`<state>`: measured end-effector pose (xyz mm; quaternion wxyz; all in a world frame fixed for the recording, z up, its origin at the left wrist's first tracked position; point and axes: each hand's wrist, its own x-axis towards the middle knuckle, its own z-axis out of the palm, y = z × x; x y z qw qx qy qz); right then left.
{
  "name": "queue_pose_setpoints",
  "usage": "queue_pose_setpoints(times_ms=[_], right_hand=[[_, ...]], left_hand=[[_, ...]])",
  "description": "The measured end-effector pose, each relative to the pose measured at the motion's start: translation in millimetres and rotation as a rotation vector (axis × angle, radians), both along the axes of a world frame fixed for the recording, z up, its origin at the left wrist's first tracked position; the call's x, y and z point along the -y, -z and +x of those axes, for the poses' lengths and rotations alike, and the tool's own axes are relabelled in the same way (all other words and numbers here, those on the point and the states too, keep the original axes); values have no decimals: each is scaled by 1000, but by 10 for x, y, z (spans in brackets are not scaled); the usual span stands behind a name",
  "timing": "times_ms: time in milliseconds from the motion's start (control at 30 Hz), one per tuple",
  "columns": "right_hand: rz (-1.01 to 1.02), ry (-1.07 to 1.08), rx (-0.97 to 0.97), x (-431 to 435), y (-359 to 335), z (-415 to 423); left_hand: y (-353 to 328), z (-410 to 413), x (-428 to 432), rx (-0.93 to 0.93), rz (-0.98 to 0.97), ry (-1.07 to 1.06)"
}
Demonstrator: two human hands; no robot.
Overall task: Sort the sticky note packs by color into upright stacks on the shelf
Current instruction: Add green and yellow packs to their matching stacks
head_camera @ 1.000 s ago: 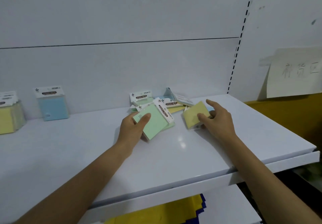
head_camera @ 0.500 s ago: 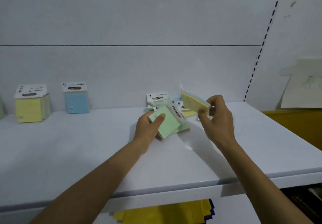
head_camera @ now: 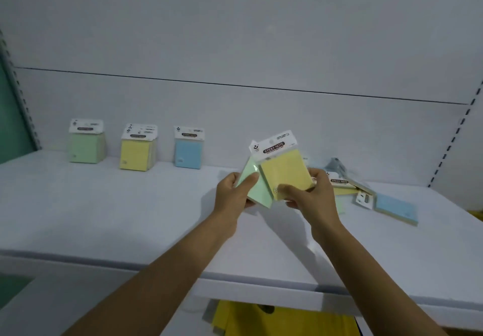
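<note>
My left hand [head_camera: 236, 194] grips a green sticky note pack [head_camera: 257, 188] above the white shelf [head_camera: 109, 213]. My right hand [head_camera: 311, 194] holds a yellow sticky note pack [head_camera: 283, 172] upright, overlapping the green one, its white "STICKY NOTE" header on top. Against the back wall stand three upright stacks: green [head_camera: 86, 142], yellow [head_camera: 138, 147] and blue [head_camera: 188, 148]. A loose heap of packs [head_camera: 345, 182] lies right of my hands, with a blue pack [head_camera: 394, 209] flat at its right end.
A perforated upright [head_camera: 454, 137] borders the shelf on the right, and another [head_camera: 18, 92] on the left. Yellow sheets [head_camera: 282, 320] lie on a lower level below the shelf's front edge.
Both hands lifted their packs off the shelf and brought them together. The yellow pack turned upright with its front toward me. The view swung left, showing the green stack.
</note>
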<state>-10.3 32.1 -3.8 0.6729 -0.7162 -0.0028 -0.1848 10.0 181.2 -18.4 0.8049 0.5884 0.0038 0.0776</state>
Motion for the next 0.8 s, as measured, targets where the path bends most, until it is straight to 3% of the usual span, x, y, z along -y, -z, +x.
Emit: queue_pose_setpoints(times_ms=[533,800], right_hand=[[-678,-81,-35,-2247,-2,452],[-612,-141,-158,-3321,62,855]], left_hand=[[-40,177,-2381,120,231,-92],[-167,526,-3585,266,633,-74]])
